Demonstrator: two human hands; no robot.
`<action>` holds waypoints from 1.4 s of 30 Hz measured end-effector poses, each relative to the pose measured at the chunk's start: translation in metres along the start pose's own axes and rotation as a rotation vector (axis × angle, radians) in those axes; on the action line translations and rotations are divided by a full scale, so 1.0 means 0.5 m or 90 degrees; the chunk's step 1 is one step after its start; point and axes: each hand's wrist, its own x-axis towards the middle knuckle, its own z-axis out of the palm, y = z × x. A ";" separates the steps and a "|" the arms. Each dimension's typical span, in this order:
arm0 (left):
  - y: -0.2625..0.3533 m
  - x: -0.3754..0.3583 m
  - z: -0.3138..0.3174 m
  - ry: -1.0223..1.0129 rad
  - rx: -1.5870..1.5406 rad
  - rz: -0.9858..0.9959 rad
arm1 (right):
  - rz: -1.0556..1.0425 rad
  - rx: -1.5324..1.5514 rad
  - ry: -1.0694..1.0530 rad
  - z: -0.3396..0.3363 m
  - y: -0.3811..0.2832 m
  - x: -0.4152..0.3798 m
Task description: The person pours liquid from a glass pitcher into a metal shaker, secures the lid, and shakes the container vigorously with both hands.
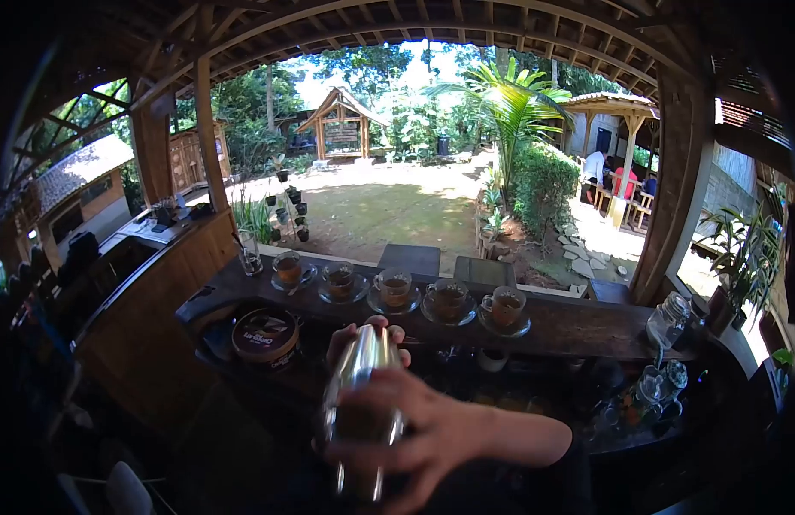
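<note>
A metal shaker is gripped by both hands, close in front of the body. Its near part is clasped by the right hand, whose fingers are spread across it and blurred. The far end is wrapped by the left hand, which is mostly hidden behind the metal. The shaker is held tilted, and its contents cannot be seen.

Just beyond it, five glass cups of brownish liquid are lined up on the dark wooden bench, each set on a clear saucer. To the left of the shaker, a round tub with a dark printed lid is seen, nearer than the cups. A small glass container is placed at the row's left end, and a glass jar is stood towards the bench's right end. Farther out, two dark seats are set beyond the bench, before an open yard.
</note>
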 end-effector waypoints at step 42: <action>-0.375 0.158 0.016 0.008 -0.027 -0.035 | 0.035 -0.073 0.031 -0.275 -0.189 -0.197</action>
